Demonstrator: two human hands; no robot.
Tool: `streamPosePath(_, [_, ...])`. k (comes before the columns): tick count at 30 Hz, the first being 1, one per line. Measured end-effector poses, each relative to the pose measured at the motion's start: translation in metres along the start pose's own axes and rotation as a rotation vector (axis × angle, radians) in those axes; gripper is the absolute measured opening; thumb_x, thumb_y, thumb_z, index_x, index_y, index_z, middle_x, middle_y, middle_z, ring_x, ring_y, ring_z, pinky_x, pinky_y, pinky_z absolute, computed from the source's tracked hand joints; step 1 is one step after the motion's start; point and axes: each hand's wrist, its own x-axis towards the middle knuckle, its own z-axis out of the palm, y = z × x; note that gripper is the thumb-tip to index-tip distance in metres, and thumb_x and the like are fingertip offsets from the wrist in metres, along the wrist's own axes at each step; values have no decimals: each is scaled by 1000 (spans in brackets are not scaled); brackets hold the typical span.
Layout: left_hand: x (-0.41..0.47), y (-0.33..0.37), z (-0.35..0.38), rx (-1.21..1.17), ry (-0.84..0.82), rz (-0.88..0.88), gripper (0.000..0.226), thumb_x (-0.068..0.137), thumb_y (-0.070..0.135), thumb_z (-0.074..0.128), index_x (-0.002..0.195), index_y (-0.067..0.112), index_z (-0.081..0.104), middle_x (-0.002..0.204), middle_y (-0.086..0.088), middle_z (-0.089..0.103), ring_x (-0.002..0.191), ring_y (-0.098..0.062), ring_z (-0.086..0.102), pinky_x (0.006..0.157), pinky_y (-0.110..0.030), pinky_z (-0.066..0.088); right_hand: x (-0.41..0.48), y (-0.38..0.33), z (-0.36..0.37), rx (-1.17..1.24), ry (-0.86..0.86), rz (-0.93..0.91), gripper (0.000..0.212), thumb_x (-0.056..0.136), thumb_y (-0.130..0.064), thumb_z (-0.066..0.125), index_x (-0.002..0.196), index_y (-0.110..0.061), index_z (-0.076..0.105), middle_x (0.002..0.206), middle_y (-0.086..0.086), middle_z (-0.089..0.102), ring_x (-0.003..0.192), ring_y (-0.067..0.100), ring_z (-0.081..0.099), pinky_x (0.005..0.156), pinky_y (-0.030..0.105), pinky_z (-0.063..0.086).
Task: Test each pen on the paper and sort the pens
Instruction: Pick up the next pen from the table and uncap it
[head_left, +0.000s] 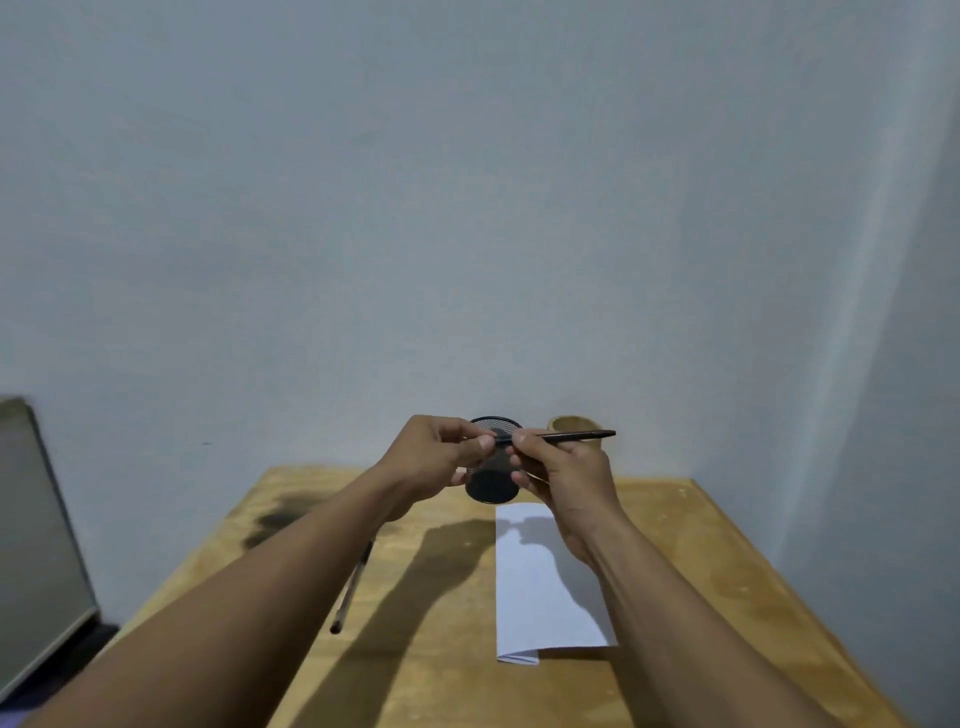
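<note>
Pale blue-grey wall; wooden table against it.

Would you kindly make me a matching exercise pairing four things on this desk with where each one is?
1 black pen
2 white paper
3 mesh cup
4 loose pen

a lying left of the paper
b gripped by left hand and right hand
c standing behind the hands
d flat on the table, centre-right

Pairs: 1-b, 2-d, 3-c, 4-a

A dark pen is held level; white folded paper lies flat.
</note>
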Motion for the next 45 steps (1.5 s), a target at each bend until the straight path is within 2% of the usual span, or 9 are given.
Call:
streamPosePath(7, [1,-5,8,-50,-26,-66,19,90,15,70,95,-3,75,82,-6,72,79,-18,64,75,-28,57,7,1,-15,-69,22,-41,5,84,-4,78,86,-1,76,80,19,76,65,21,70,68,30,60])
streamPosePath(12, [2,-11,10,-87,-50,-119,14,92,14,68,86,5,76,80,-7,70,74,-17,62,75,-30,59,7,8,-16,-80,40,-66,4,84,-1,76,86,3,76,74,17,75,60,17,68,64,25,60])
streamPosePath(16, [4,-25,-7,-76,47,-145,16,92,15,67,86,2,75,75,-4,70,76,-18,61,82,-36,60,10,9,-27,-48,80,-71,4,85,0,76,81,-1,77,70,12,74,63,17,70,64,25,61])
streamPosePath(20, [4,-47,-4,153,114,-101,8,87,17,75,92,16,81,66,13,70,63,4,58,61,-13,46,10,21,-29,-195,74,-75,14,88,-10,75,92,3,74,68,5,73,60,9,67,59,26,59])
streamPosePath(24, [15,-65,9,326,222,-67,9,87,19,74,92,22,82,85,4,76,74,-6,60,65,-15,42,10,43,-25,-169,144,-31,9,96,-10,65,96,-3,71,75,11,72,63,14,66,59,29,58])
streamPosePath(27, [20,-76,11,440,310,-77,12,91,18,70,94,22,81,78,1,72,58,-6,53,47,-9,36,8,63,-28,-92,132,52,16,98,-11,63,100,0,74,78,16,72,72,24,66,66,36,53])
streamPosePath(32, [28,-95,16,542,356,-125,6,84,22,75,86,21,81,88,2,77,86,-15,68,80,-29,55,-1,70,-43,-147,59,84,18,101,-11,59,97,1,73,89,30,72,80,27,68,81,37,59])
streamPosePath(42, [38,-110,40,777,378,-119,11,87,37,71,93,34,79,101,8,77,101,-21,64,89,-38,50,-12,68,-54,-246,18,28,21,103,-12,56,95,-8,74,89,24,75,76,25,72,79,36,62])
streamPosePath(45, [33,-108,43,773,400,-102,20,91,37,66,107,32,76,110,4,75,106,-23,62,91,-40,51,-11,71,-54,-250,33,25,21,102,-14,56,95,-10,76,88,19,77,75,22,73,76,34,63])
